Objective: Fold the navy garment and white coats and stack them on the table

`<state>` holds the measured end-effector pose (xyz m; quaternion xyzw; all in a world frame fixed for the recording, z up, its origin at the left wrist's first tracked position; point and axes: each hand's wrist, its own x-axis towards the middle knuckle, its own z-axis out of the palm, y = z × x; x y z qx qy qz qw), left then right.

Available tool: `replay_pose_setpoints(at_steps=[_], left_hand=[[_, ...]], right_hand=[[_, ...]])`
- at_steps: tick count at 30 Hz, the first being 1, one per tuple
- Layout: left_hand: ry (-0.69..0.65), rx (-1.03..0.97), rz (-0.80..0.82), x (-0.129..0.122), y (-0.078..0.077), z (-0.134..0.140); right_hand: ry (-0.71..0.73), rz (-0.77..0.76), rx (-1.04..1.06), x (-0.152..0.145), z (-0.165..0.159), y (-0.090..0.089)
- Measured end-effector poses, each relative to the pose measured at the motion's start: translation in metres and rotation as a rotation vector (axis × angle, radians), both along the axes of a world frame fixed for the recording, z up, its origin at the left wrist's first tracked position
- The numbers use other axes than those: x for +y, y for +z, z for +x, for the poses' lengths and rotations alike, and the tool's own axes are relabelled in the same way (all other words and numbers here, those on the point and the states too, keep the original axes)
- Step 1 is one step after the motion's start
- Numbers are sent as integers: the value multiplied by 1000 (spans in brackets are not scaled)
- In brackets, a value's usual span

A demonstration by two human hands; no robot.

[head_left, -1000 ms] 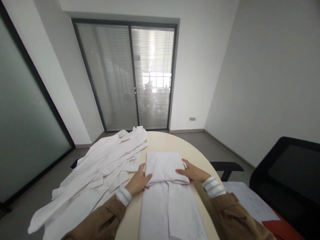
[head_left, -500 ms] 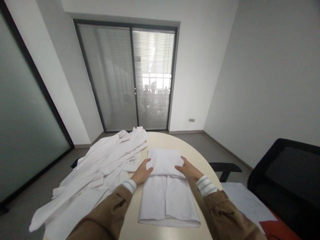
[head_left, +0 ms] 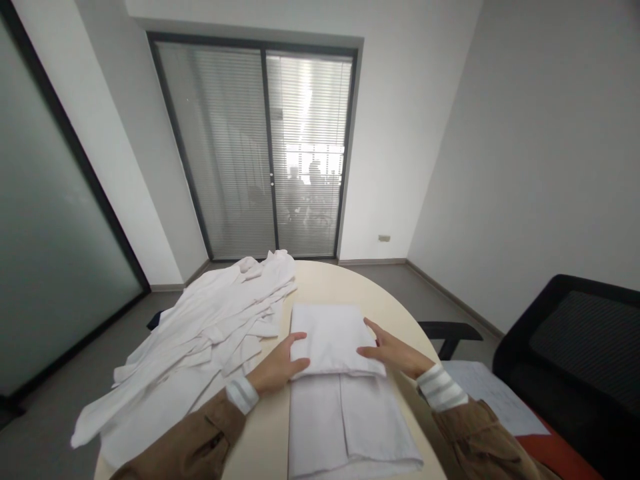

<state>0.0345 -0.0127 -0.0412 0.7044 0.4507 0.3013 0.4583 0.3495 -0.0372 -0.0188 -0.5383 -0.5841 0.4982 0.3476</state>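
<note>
A crumpled, wavy cloth heap (head_left: 200, 347) lies left of your left hand (head_left: 278, 365), whose thumb and finger spread over the edge of the smooth, boxy folded white cloth (head_left: 330, 341), which sits between it and your right hand (head_left: 395, 351), also spread.

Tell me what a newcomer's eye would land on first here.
Probably the partly folded white cloth at lower centre on the pale table, with the left hand at its left edge and the right hand at its right. Next comes the rumpled heap of white cloth along the table's left side. Behind, the bright glass panel with blinds stands out at upper centre.
</note>
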Motion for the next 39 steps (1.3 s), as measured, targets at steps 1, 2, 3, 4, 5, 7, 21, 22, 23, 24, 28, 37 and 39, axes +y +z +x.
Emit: replay_pose_setpoints(at_steps=[1, 2, 3, 4, 5, 7, 21, 22, 23, 24, 28, 37, 39], left_hand=[[-9, 1, 19, -3, -3, 0], [-13, 1, 38, -4, -6, 1], [-15, 4, 55, -6, -8, 2], [-17, 10, 66, -6, -10, 3], [-24, 21, 72, -5, -11, 5], [-44, 49, 80, 1, -12, 8], [-225, 29, 111, 26, -12, 2], [-272, 26, 98, 23, -11, 1], [-308, 25, 89, 20, -9, 1], [-330, 20, 87, 18, -7, 1], [-183, 28, 139, 10, -3, 3], [74, 224, 18, -19, -7, 1], [40, 242, 4, -25, -6, 0]], right_hand=[[-1, -12, -7, -2, -1, 0], [-8, -23, -13, -3, -2, 0], [-20, -32, -19, -4, -3, -2], [-32, -41, -25, -4, -3, -4], [-42, -45, -28, -3, -2, -6], [-56, -41, -15, 0, -2, -13], [-16, 24, -22, 11, 4, -22], [35, 45, -58, 9, 7, -22], [95, 67, -92, 7, 9, -23], [150, 89, -119, 5, 11, -23], [229, 157, -172, -3, 14, -25], [61, 234, -290, -13, 4, -19], [8, 224, -338, -12, 5, -22]])
